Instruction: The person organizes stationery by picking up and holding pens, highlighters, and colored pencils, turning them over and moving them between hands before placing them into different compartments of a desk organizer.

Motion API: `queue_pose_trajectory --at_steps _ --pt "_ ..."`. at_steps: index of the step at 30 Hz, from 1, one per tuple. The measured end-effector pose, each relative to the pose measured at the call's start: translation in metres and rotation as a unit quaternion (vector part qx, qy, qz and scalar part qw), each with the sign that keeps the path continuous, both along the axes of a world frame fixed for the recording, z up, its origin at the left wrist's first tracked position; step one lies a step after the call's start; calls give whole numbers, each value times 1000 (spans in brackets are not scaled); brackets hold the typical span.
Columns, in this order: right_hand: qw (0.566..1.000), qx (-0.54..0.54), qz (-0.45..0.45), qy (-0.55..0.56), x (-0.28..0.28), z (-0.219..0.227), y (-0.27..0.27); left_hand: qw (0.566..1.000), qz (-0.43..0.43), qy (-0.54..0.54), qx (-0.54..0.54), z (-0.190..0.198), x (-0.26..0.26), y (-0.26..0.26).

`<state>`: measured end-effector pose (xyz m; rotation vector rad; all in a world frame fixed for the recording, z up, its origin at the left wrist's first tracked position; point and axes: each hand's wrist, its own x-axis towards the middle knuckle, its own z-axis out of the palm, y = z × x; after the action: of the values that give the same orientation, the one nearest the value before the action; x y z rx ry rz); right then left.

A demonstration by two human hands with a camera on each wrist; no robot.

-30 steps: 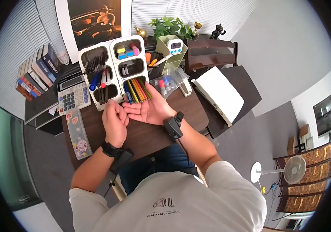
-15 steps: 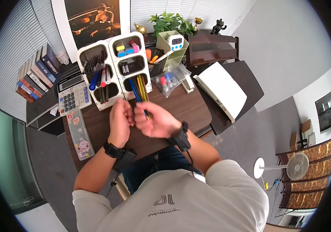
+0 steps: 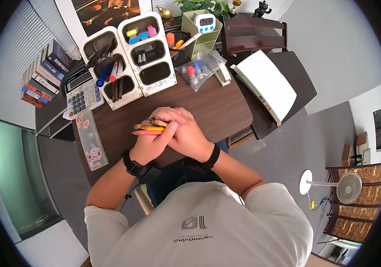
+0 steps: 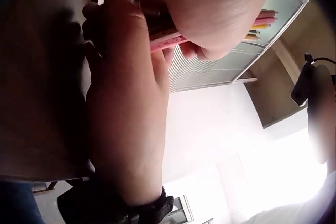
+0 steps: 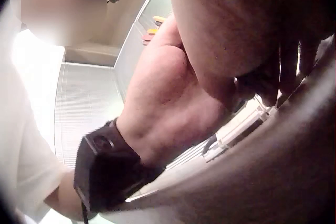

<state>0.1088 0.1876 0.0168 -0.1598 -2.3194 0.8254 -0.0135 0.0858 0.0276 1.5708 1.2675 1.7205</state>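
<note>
A bundle of colored pencils [image 3: 149, 130] is gripped between both hands close over the desk. Yellow and pink pencil ends stick out to the left, past the left hand [image 3: 149, 146]. The right hand [image 3: 191, 137] wraps the bundle from the other side, its fingers overlapping the left hand. A pink pencil [image 4: 169, 43] shows between the hands in the left wrist view, with more pencil ends poking out to the right. Seen from the right wrist, a few pencil ends [image 5: 151, 32] stand beyond the left hand [image 5: 173, 90]. Most of the bundle's length is hidden by palms and fingers.
Behind the hands stands a white organizer [image 3: 160, 88] with pens, markers and highlighters. A calculator [image 3: 83, 98] and a sticker-covered case [image 3: 91, 141] lie left. Rightward are a clear bag [image 3: 195, 73] of bottles, a stapler [image 3: 223, 74] and a white box [image 3: 268, 84].
The right hand has drawn the pencils out of the organizer's lower right compartment toward the body. Both hands have come together around the bundle, and the head view has shifted.
</note>
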Motion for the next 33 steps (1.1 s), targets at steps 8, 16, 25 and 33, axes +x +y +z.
queue_pose_trajectory --at_steps 8,16,25,33 --pt "998 -13 -63 20 25 6 16 985 81 -10 -153 1 -7 4" --pt "996 -65 -55 24 31 8 21 984 57 7 -169 -13 -12 12" --pt "991 -130 -34 24 38 10 21 837 -67 -466 -277 15 -1 1" --pt "988 -154 -5 10 41 10 22 810 -116 -507 -272 10 1 -3"
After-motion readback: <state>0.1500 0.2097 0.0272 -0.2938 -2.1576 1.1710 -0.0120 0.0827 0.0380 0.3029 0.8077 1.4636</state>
